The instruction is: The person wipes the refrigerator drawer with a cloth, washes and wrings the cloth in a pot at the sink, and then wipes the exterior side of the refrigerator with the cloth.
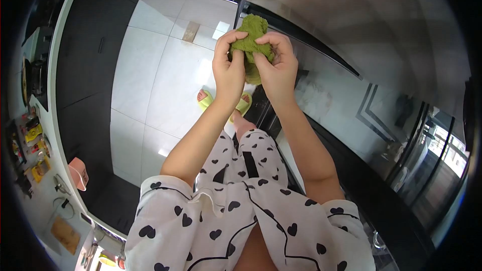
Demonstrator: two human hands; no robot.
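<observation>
A green cloth (253, 29), bunched and folded, is held up in front of me by both hands. My left hand (228, 68) grips its left side, the thumb pressed into the folds. On the other side, my right hand (279, 69) is closed on the cloth, with the thumb against its middle. A lower piece of the cloth hangs down between my wrists. Some of my fingers are hidden behind it.
Close on my right stands a glossy, reflective appliance door (326, 85) with a dark edge. To the left, a counter (55, 65) with dark cabinets (90, 70) carries packets and a wooden board (65, 235). A pink cloth (78, 173) hangs over its edge. Pale floor tiles (135, 75) lie below.
</observation>
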